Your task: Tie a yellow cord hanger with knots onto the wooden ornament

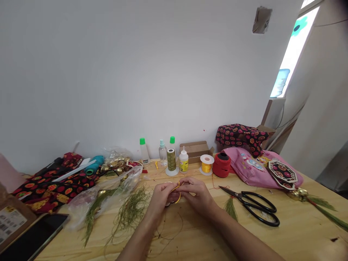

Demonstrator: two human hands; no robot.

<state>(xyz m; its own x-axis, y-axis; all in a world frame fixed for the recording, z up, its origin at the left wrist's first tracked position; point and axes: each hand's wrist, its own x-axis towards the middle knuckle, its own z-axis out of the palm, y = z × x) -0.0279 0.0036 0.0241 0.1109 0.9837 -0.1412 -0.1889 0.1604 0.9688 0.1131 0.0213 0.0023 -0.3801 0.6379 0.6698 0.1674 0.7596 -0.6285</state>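
Observation:
Both of my hands meet above the middle of the wooden table. Between them runs a thin yellow cord point(178, 198), which loops down below the fingertips. My left hand point(161, 195) pinches it from one side, and my right hand point(196, 193) has its fingers closed on it from the other. Something small and dark sits under the left fingers, mostly hidden. Left of my hands lies a loose tangle of green thread point(133, 206). To the right, black-handled scissors point(251, 204) rest beside a green tassel point(231, 208).
Behind my hands stand a green thread spool point(171, 160), a glue bottle point(184, 161), a yellow cord spool point(206, 166) and a red thread cone point(221, 167). A pink bag point(244, 174) is at right. Plastic bags point(84, 197), patterned cloth point(51, 186) and a phone point(35, 237) lie left.

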